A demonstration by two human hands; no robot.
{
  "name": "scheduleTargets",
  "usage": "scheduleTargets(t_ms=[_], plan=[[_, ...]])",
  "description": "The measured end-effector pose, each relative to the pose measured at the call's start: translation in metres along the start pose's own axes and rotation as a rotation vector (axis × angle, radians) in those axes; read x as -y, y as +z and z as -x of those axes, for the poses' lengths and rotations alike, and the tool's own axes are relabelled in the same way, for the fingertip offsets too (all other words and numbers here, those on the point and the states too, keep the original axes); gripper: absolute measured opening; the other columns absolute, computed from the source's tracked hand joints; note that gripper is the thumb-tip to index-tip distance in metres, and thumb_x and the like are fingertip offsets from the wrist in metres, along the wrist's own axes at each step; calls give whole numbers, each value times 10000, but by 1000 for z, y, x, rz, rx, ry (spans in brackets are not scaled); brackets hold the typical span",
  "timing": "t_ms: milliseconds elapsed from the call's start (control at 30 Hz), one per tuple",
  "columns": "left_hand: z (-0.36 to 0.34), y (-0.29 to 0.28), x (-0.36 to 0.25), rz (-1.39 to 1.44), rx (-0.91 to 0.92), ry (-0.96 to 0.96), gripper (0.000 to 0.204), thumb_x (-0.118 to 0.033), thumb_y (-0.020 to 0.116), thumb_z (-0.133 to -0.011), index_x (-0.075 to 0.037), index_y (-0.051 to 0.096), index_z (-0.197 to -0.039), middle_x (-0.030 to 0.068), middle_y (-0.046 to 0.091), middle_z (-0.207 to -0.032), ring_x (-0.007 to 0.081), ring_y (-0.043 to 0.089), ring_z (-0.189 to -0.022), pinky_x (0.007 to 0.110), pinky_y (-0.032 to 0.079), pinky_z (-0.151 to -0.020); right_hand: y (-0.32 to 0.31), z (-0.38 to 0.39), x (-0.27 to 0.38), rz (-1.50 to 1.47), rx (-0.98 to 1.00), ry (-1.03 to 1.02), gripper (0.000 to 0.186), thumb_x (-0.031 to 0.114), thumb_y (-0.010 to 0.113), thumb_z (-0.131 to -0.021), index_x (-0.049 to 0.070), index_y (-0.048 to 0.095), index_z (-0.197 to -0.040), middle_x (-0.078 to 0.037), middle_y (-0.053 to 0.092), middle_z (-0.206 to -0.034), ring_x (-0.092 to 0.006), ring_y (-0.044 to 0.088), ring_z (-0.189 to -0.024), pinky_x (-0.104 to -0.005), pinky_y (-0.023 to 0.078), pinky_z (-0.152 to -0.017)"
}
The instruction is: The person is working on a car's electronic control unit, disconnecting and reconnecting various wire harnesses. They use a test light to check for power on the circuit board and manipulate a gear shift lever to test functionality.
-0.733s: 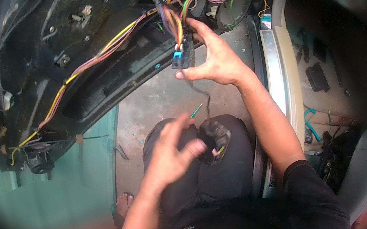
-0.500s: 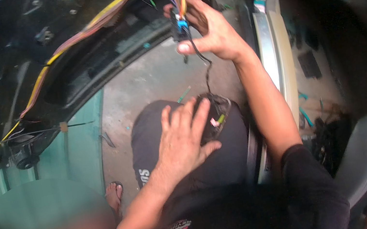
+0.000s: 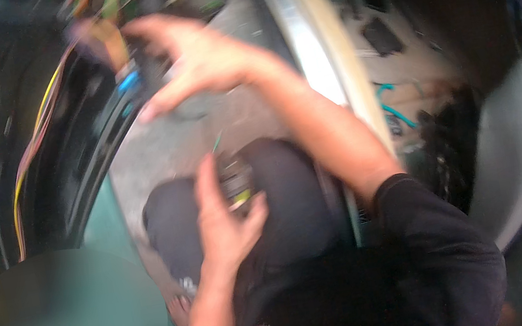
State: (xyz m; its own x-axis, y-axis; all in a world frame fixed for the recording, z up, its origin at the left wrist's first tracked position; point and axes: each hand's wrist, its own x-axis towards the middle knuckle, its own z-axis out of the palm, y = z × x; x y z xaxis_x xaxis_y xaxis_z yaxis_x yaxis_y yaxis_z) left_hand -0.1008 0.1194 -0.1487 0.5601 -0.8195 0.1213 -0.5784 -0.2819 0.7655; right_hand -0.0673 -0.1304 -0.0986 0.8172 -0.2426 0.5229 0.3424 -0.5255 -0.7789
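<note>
My right hand (image 3: 197,59) is raised at the upper middle, thumb and fingers spread wide apart. Just left of its fingertips hangs a wire connector (image 3: 129,81) with a blue part, smeared by motion, on a bundle of coloured wires (image 3: 107,43). The hand looks apart from it, though blur hides any light touch. Lower down, over my lap, my left hand (image 3: 217,230) has thumb and fingers around a small dark piece (image 3: 234,178) with a yellow-green end. What kind of part this is cannot be made out.
A dark car body panel (image 3: 61,177) with a yellow and pink wire harness (image 3: 35,147) curves along the left. A pale door sill (image 3: 321,47) runs on the right, with teal tubing (image 3: 397,112) beyond it. A blurred round patch covers the lower left.
The view has swung right. My right hand has opened away from the connector, which it had between thumb and fingers. My left hand has turned from lying spread to closing around the dark piece.
</note>
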Motion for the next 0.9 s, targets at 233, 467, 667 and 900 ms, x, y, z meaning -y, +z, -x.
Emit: scheduleTargets(t_ms=[233, 467, 667, 900], plan=[[20, -21, 27, 499, -68, -269, 649, -325, 594, -1009, 22, 368, -1510, 204, 469, -1482, 309, 459, -1368, 440, 346, -1161, 27, -12, -19, -300, 2, -127, 1029, 465, 1002, -432, -33, 600, -1237, -233, 679, -1185, -361, 647, -1139, -405, 509, -994], [16, 11, 8, 187, -181, -120, 732, -320, 631, -1005, -22, 290, -1580, 180, 377, -1571, 312, 410, -1412, 445, 301, -1188, 19, -9, -27, -17, -69, -147, 1162, 440, 983, -443, -69, 463, -1349, -264, 575, -1272, -411, 574, -1201, -430, 484, -1016], [22, -11, 11, 259, 122, -121, 1114, -306, 831, -853, -114, 58, -1633, 268, 387, -1553, 363, 443, -1411, 456, 382, -1160, 32, -8, -30, -27, -83, -209, 1255, 393, 941, -499, -73, 310, -1479, -289, 471, -1406, -413, 486, -1322, -425, 410, -1115], [14, -19, -9, 62, 69, -98, 996, -278, 825, -832, -33, 222, -1586, 297, 525, -1425, 393, 554, -1300, 433, 447, -1088, 13, -2, -2, -206, 27, 5, 1270, 341, 934, -544, -86, 245, -1522, -283, 436, -1461, -373, 453, -1378, -393, 367, -1154]])
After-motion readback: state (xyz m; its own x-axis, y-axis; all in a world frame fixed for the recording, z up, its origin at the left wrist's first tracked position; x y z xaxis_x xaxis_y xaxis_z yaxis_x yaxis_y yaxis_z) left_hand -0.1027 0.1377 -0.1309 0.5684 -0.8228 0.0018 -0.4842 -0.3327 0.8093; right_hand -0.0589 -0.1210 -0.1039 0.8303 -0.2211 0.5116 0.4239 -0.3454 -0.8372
